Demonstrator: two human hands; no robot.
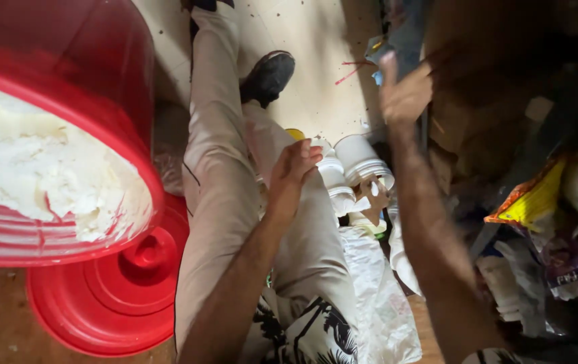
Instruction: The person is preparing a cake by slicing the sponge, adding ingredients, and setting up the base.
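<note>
The white plastic jars (349, 172) lie in a small heap on the floor, just past the person's knee and between the two arms. They are small, round and have ridged necks for screw caps. They look light and stiff, and they would likely be smooth and a bit slippery. The best place to take one is around its side or by the ridged neck, where fingers can get a grip. I cannot tell if anything is inside them.

The left hand (292, 172) rests on the pale trouser leg (218, 175), just beside the jars. Its fingers are bent and close together, and it holds nothing.

The right hand (403, 91) is lifted up above the jars. It is blurry, so I cannot tell how its fingers are set or if it holds something.

A white plastic bag (376, 296) lies under the jars, by the person's lap.

On the other side is a big red bucket (67, 128). It is full of a soft, thick, creamy white paste, smeared on the rim. It looks heavy. Its round red lid (120, 296) lies flat on the floor under it.

A yellow packet (531, 199) sits in the dark clutter on the right.
</note>
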